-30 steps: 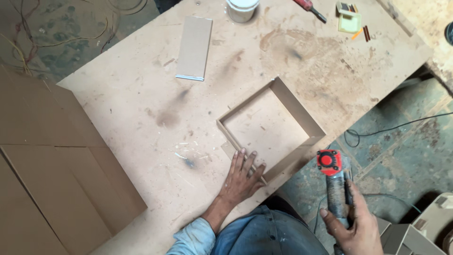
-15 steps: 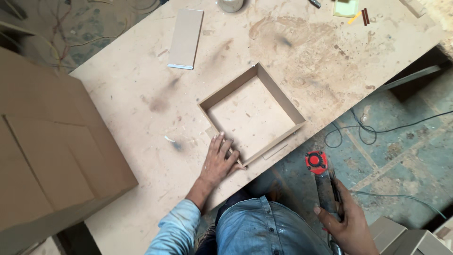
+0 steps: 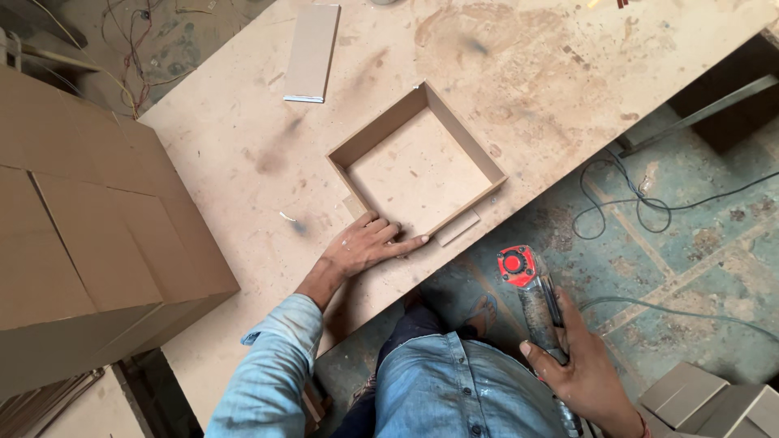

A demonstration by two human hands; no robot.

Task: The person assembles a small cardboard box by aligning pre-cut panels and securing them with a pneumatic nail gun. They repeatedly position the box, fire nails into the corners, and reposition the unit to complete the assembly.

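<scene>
The shallow square open-topped frame of thin brown fibreboard (image 3: 418,162) lies near the front edge of the dusty board surface (image 3: 243,162); it looks light, stiff and weak at its 4 glued corners. The left hand (image 3: 365,246) presses flat, fingers spread, against its near corner, a sound place to steady it. The right hand (image 3: 580,369) has its fingers wrapped around a red-capped grey power tool (image 3: 531,300).

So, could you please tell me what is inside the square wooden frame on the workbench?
The square wooden frame holds only bare workbench surface. The left hand presses on its near corner, hiding that joint. The right hand holds a red-headed tool off the bench.
</scene>
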